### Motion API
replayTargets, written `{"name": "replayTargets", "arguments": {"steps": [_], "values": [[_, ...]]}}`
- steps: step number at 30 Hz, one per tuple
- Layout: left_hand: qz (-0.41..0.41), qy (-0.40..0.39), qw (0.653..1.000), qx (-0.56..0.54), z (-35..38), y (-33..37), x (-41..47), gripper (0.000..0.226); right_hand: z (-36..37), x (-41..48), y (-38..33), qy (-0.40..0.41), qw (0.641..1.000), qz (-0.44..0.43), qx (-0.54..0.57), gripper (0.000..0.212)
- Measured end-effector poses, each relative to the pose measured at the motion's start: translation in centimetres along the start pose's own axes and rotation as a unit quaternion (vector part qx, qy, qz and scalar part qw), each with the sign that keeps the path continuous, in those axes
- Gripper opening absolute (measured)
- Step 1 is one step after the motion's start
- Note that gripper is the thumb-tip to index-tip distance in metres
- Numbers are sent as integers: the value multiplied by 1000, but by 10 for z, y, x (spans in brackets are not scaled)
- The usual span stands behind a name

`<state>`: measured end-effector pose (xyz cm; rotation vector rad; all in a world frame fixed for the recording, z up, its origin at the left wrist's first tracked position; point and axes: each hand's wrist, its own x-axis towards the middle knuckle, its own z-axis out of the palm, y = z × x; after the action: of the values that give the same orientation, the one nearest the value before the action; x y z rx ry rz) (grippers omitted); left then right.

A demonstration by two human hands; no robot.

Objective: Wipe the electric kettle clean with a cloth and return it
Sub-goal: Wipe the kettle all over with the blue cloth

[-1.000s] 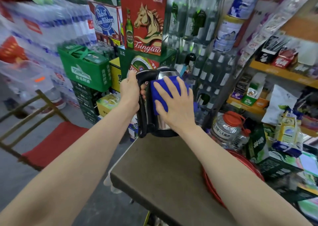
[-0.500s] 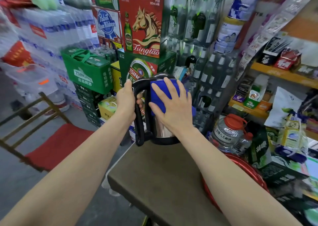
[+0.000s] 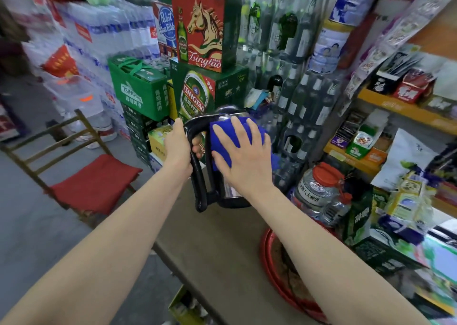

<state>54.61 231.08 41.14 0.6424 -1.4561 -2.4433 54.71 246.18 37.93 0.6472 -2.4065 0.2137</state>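
Observation:
A steel electric kettle with a black handle and lid stands upright at the far end of a brown table. My left hand grips the black handle near its top. A blue cloth lies against the kettle's near side. My right hand presses flat on the cloth with its fingers spread and straight. The hand and cloth hide most of the kettle's body.
Stacked beer cartons and bottle crates rise just behind the kettle. A red-lidded plastic jar and a red tray sit on the right of the table. Shelves of packets fill the right side. A wooden chair with red seat stands left.
The kettle and both hands sit lower and closer to the table than a second ago. My right hand with the cloth has slid slightly down the kettle's side.

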Motion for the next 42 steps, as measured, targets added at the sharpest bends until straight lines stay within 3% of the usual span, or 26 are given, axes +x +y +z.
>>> {"name": "replayTargets", "arguments": {"steps": [2,4,7,8,10,12,14,17,19,21,23,25,27,28,30,32,34,35,36,39,42], "values": [[-6,-5,1000,-6,4,-2,-8,45,-7,2,15,28,998,21,51,52],[-11,-14,1000,-12,6,3,-14,42,-22,12,29,42,977,115,177,50],[-3,-21,1000,-17,11,13,-21,40,-38,29,47,0,874,311,374,45],[2,-18,1000,-15,13,16,-22,40,-43,32,47,-4,868,319,380,46],[3,-17,1000,-12,19,22,-23,43,-52,27,36,19,931,228,283,49],[-1,-11,1000,-22,25,30,-20,44,-48,16,19,33,990,89,108,53],[-3,-1,999,-33,27,37,-14,41,-38,0,10,23,1000,-13,11,53],[-17,10,999,-48,23,44,-8,36,-34,-17,25,28,994,-110,11,50],[-22,13,998,-56,20,44,-7,34,-40,-14,38,48,991,-84,89,48],[-26,9,998,-60,21,44,-10,33,-48,4,42,31,976,66,203,48],[-32,11,997,-75,27,44,-12,33,-56,24,34,9,965,163,207,51],[-33,22,994,-99,31,47,-11,33,-54,31,19,3,995,78,68,53],[-29,31,992,-121,31,51,-7,35,-47,26,10,-17,997,-64,-26,53],[-31,35,991,-129,29,51,-4,35,-45,23,12,-25,992,-112,-43,53],[-41,41,988,-142,21,52,0,35,-45,22,27,-19,992,-128,-6,51],[-52,39,986,-152,13,50,2,36,-53,30,41,-11,992,-21,127,50],[-50,33,985,-162,8,48,3,37,-59,40,55,-51,935,186,297,49],[-47,33,984,-166,7,47,4,37,-59,41,56,-63,904,251,339,48],[-44,35,984,-168,6,47,5,36,-61,38,52,-58,903,262,335,49],[-35,34,985,-167,6,48,10,33,-55,18,21,-17,978,125,164,54],[-24,32,990,-137,10,44,10,34,-41,15,7,-5,999,1,50,53]]}}
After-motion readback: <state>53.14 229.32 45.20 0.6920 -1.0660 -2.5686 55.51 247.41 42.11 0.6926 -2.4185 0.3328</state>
